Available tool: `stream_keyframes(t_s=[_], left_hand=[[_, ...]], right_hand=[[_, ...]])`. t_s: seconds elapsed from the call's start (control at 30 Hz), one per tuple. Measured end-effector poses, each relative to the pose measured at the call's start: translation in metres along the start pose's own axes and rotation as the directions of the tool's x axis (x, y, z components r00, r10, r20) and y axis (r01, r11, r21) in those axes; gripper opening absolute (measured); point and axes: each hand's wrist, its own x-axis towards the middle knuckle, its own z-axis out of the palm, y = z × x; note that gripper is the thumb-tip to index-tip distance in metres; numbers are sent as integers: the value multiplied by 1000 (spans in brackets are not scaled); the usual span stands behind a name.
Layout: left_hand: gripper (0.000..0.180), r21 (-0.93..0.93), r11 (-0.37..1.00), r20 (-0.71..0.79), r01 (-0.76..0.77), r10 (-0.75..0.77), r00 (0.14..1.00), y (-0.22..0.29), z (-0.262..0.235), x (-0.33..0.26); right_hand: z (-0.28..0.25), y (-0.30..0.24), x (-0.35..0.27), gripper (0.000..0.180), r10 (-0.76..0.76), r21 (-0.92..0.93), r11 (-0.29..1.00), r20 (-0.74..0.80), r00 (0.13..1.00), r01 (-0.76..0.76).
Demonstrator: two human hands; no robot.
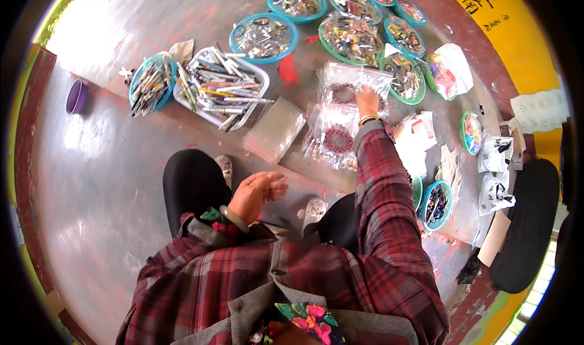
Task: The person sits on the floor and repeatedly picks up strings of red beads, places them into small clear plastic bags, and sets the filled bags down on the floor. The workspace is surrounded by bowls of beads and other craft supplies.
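My right hand (367,103) reaches out over clear plastic bags on the floor, its fingers bunched together and pointing down. What they pinch, if anything, is hidden. Beneath and beside it, one clear bag (380,77) holds a dark beaded bracelet (342,93). Nearer to me lies a red beaded bracelet (338,140) in more clear plastic. My left hand (258,194) hovers empty above my lap, fingers loosely stretched. Between the hands, slightly farther away, is a stack of flat clear bags (277,129).
At the far left, a white basket (265,80) and a teal bowl (132,92) hold many pens. Several bowls of packaged trinkets, including a blue one (233,45), stand at the back. A purple bucket (76,97) is leftmost. White bags (496,190) line the right wall.
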Motion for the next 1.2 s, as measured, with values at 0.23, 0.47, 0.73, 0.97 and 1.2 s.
stream_keyframes(t_s=[0.23, 0.47, 0.73, 0.97, 1.2], left_hand=[[27, 188, 981, -91, 49, -33, 995, -13, -16, 10], [25, 378, 926, -132, 8, 45, 990, -38, -51, 27], [23, 905, 403, -84, -135, 482, 872, -84, -98, 75], [33, 993, -107, 107, -55, 583, 806, -79, -74, 99], [38, 988, -145, 122, -52, 533, 837, -66, -57, 118]], right_hand=[[-49, -85, -51, 33, -408, -9, 911, -178, 896, 413], [-112, -178, -221, 19, -361, 476, 858, 291, 886, 193], [-100, -117, -357, 21, -479, 438, 875, 724, 497, 205], [-91, -97, -357, 17, -606, 189, 685, 684, 407, 704], [-71, -95, -357, 17, -617, 278, 660, 730, 293, 698]])
